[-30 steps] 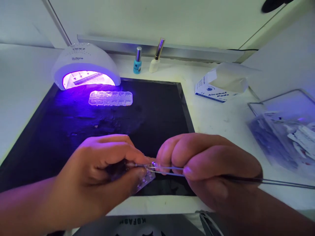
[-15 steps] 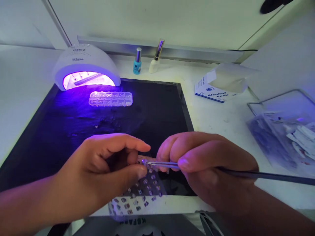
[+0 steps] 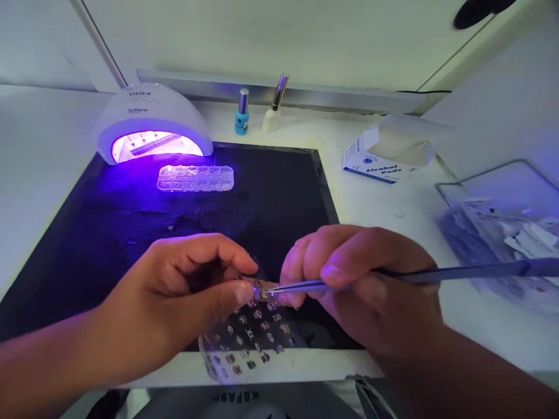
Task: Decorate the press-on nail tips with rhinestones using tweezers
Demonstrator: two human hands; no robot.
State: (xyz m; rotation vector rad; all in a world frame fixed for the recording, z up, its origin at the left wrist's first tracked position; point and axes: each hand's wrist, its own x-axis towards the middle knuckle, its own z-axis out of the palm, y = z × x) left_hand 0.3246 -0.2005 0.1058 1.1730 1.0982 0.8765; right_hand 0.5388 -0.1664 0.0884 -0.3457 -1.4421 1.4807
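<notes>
My left hand (image 3: 196, 285) is closed with its thumb pressed at the upper edge of a clear sticker sheet (image 3: 257, 331), which shows several rows of small coloured pictures. The index fingertip stays lifted apart from the thumb, and the other fingers are partly hidden behind. The sheet hangs down over the table's front edge. My right hand (image 3: 358, 273) grips slim metal tweezers (image 3: 402, 274), their tips pointing left at the sheet's top, close beside my left thumb. Something small and shiny is at the tips; I cannot make out what it is.
A lit nail lamp (image 3: 152, 116) glows purple at the back left of the black mat (image 3: 279, 186). In front of it lies a clear compartment box (image 3: 195, 178). Blue (image 3: 241, 119) and cream polish bottles (image 3: 273, 116) stand behind. An alcohol pad box (image 3: 379, 157) and plastic bin (image 3: 489, 233) are right.
The tweezers' rear end has swung upward, and my right hand has turned with it. More of the sticker sheet shows below my left hand, which has shifted slightly left.
</notes>
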